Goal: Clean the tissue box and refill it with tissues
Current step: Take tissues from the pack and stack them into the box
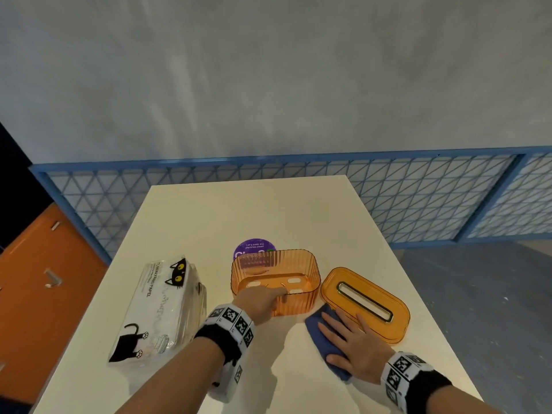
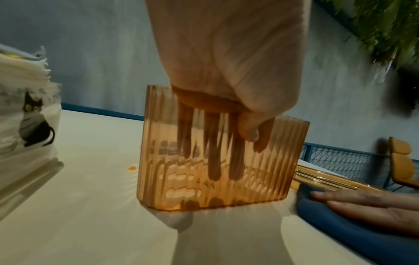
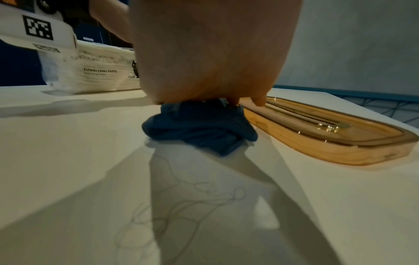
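Note:
The orange ribbed tissue box [image 1: 277,261] stands open-topped and empty at the table's middle. My left hand [image 1: 277,295] grips its near wall, fingers inside and thumb outside [image 2: 247,125]. Through the see-through wall [image 2: 158,143] the fingers show as dark streaks. The box's orange lid [image 1: 373,294] with a gold-rimmed slot lies flat to the right. A folded blue cloth [image 1: 316,316] sits against the lid's near-left end. My right hand [image 1: 349,336] lies flat on the cloth [image 3: 199,129], fingers straight, fingertips reaching the lid [image 3: 317,136]. A cat-printed tissue pack [image 1: 158,306] lies at the left.
A purple round label [image 1: 254,248] sits just behind the box. A small orange speck [image 2: 132,168] marks the white table [image 1: 268,210]. A blue mesh fence [image 1: 418,198] runs beyond the far edge, with an orange cabinet [image 1: 38,279] off to the left.

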